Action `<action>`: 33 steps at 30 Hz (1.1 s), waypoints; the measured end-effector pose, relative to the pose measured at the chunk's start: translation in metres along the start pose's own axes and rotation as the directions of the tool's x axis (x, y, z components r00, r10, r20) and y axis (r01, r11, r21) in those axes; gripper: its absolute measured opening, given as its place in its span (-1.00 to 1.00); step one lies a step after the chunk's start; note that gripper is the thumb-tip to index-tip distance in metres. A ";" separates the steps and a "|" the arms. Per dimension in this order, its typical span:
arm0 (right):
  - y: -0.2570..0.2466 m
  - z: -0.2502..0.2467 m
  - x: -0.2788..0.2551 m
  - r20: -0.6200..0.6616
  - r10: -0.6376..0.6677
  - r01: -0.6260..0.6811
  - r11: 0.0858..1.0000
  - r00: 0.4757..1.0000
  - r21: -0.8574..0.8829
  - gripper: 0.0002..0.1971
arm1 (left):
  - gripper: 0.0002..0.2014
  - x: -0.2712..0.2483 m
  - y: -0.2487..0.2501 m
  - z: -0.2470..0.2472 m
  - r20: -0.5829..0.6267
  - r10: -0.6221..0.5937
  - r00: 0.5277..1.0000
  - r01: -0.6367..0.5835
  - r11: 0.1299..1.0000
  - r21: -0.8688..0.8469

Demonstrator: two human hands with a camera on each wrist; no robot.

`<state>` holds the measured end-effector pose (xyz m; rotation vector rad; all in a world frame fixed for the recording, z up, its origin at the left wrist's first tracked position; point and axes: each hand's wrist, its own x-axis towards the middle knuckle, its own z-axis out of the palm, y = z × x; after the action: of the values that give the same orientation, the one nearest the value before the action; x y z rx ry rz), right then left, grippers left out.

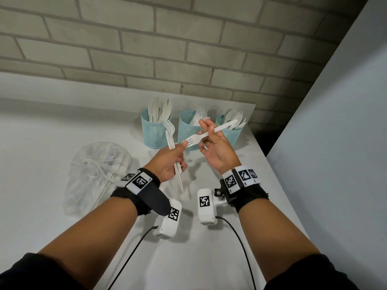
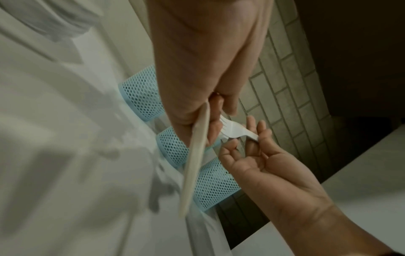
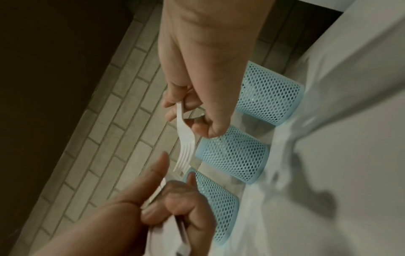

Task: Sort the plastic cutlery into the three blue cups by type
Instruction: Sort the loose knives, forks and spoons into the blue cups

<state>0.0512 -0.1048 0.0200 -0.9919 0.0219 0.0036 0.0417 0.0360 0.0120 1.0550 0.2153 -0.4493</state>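
Note:
Three blue mesh cups stand in a row at the back of the white table: the left cup point(image 1: 154, 132) holds knives, the middle cup point(image 1: 186, 130) forks, the right cup point(image 1: 234, 133) spoons. My left hand point(image 1: 182, 158) grips a bundle of white forks point(image 1: 170, 139), tines up, in front of the left cup. My right hand point(image 1: 206, 136) pinches a single white fork point(image 1: 211, 132) by its handle, in front of the middle cup. Its tines point(image 2: 230, 129) lie against my left thumb. The right wrist view shows the same fork point(image 3: 185, 147) hanging from my right fingers.
A crumpled clear plastic bag point(image 1: 98, 174) with some white cutlery inside lies on the table point(image 1: 41, 143) to the left. A brick wall point(image 1: 167, 49) rises right behind the cups. The table's right edge point(image 1: 272, 174) runs close beside my right wrist.

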 end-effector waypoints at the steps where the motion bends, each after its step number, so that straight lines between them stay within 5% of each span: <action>1: 0.001 0.000 -0.001 0.004 0.026 -0.026 0.999 1.000 0.028 -0.79 | -0.89 0.000 0.000 0.000 -0.002 0.012 1.000 -0.012 1.000 0.009; 5: 0.001 0.002 -0.002 -0.100 0.067 -0.065 0.998 0.993 0.022 -0.82 | -0.85 0.001 0.001 -0.002 -0.066 0.092 0.994 -0.088 0.994 0.057; 7: 0.002 0.002 0.002 -0.276 0.000 -0.011 0.999 0.961 -0.040 -0.62 | -0.85 0.003 0.000 -0.003 -0.107 0.190 0.976 -0.166 0.966 0.198; 9: 0.002 -0.001 0.005 -0.400 -0.191 0.036 0.931 0.896 -0.364 -0.32 | -0.85 0.004 -0.002 -0.003 -0.118 0.268 0.956 -0.220 0.923 0.314; 10: 0.003 -0.001 0.005 -0.398 -0.308 -0.003 0.787 0.864 -0.617 -0.17 | -0.84 0.005 -0.002 -0.003 -0.122 0.287 0.950 -0.231 0.911 0.342; 12: 0.003 0.000 0.001 -0.280 -0.469 -0.141 0.311 0.837 -0.940 -0.08 | -0.84 0.006 -0.004 -0.004 -0.131 0.297 0.946 -0.232 0.902 0.365; 14: 0.002 0.005 -0.004 -0.031 -0.475 -0.107 -0.132 0.880 -0.985 -0.44 | -0.85 0.007 -0.004 -0.004 -0.132 0.297 0.946 -0.230 0.899 0.373; 15: 0.002 0.007 -0.006 0.059 -0.388 -0.029 -0.219 0.920 -0.975 -0.57 | -0.85 0.007 -0.004 -0.004 -0.131 0.297 0.946 -0.231 0.898 0.374; 16: 0.001 0.006 -0.007 0.114 -0.270 0.058 -0.207 0.956 -0.977 -0.50 | -0.86 0.007 -0.004 -0.004 -0.127 0.299 0.946 -0.233 0.897 0.375; 19: 0.004 0.005 -0.013 0.112 0.035 0.103 0.207 0.993 -0.973 -0.49 | -0.88 0.005 -0.002 -0.006 -0.082 0.280 0.957 -0.232 0.901 0.366; 22: 0.009 -0.002 -0.007 -0.021 0.046 -0.038 0.399 0.999 -0.916 -0.70 | -0.83 0.002 0.003 -0.005 -0.010 0.198 0.980 -0.189 0.949 0.251; 26: 0.005 0.003 -0.002 -0.161 0.004 -0.104 0.781 0.987 -0.616 -0.92 | -0.84 0.001 0.006 -0.006 0.028 0.116 0.993 -0.119 0.983 0.141; 33: -0.007 0.018 0.000 -0.156 0.088 -0.155 0.856 0.984 -0.493 -0.89 | -0.85 -0.002 0.000 -0.008 0.110 0.138 0.984 -0.150 0.983 0.108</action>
<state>0.0517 -0.0932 0.0355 -1.5159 0.2118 0.0656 0.0402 0.0430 0.0087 1.1495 0.0214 -0.3869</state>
